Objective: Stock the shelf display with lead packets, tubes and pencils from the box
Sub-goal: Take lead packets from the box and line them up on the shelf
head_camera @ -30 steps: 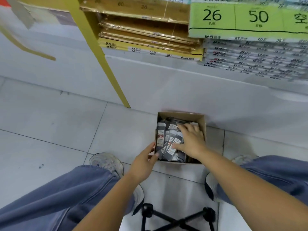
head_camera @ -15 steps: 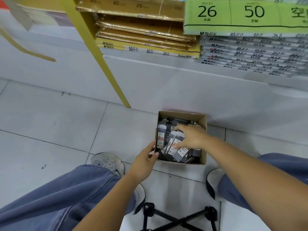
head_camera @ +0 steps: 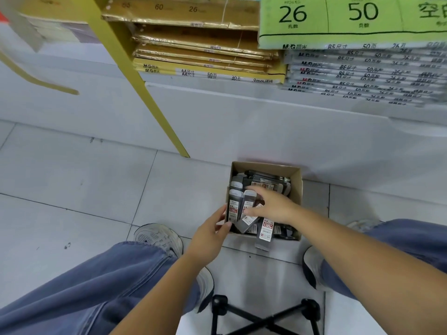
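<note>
Two hands meet at the cardboard box (head_camera: 266, 167) on the floor (head_camera: 96, 189), between the person's shoes (head_camera: 157, 238); left hand (head_camera: 212, 235) grips its near-left corner; right hand (head_camera: 275, 206) reaches inside, thumb and fingers closed round several fanned lead packets (head_camera: 248, 201).

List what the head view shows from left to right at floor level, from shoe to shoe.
Left shoe → left hand → box → right shoe. The right hand, gripping packets, overlaps the box, so it is left out.
</note>
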`<state>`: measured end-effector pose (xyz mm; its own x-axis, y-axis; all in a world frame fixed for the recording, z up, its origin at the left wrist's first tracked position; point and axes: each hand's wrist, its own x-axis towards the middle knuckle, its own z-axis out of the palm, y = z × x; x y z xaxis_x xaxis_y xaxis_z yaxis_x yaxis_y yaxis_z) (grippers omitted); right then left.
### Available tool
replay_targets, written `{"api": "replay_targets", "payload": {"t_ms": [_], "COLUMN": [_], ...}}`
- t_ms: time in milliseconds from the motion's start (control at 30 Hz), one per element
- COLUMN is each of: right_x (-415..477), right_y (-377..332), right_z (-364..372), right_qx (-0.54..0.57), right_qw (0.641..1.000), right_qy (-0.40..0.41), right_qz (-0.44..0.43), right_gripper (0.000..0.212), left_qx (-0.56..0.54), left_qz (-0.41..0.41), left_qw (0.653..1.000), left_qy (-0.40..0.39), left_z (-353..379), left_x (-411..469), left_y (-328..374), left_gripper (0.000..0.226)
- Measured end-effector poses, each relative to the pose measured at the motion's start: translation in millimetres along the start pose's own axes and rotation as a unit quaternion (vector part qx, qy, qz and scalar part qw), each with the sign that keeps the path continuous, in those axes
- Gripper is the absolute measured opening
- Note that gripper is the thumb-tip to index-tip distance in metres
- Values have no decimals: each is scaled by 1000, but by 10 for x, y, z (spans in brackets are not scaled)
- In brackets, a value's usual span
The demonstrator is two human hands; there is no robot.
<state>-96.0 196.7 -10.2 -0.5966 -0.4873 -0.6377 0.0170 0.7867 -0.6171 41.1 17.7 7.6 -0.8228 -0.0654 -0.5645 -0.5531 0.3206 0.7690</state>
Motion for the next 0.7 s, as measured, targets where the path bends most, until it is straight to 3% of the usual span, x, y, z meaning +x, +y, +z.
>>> {"api": "replay_targets", "payload": {"t_ms": [100,300,500,567,633,700], "right_x": [-15,-25,-88,-156,-264,-409], "right_y": [28,91,-21,-120,-242,-397], "right_z": [17,-3,-145,-267,-407,-533], "right_qx": [27,107,113,96,77,83], "right_qw": [1000,992,984,983,982,978], "right_qy": [3,69,134,153,162,167], "right_qz": [0,-23,-28,-42,-66,-92], "right_gripper": [76,18,12,15,16,14], "left_qx": [-3,7,12,12,42,54], "left_qz": [0,8,-8,-13,20,74], "left_qw": [1000,1000,1000,999,996,994], "left_qy": [-1,0,-4,27,72,63], "left_z": [4,8,-34,-80,-148,-217], "left_x": [11,28,52,49,40,14], "left_y": [-25,-37,-25,69,237,478], "left_gripper": [46,44,46,50,56,59]}}
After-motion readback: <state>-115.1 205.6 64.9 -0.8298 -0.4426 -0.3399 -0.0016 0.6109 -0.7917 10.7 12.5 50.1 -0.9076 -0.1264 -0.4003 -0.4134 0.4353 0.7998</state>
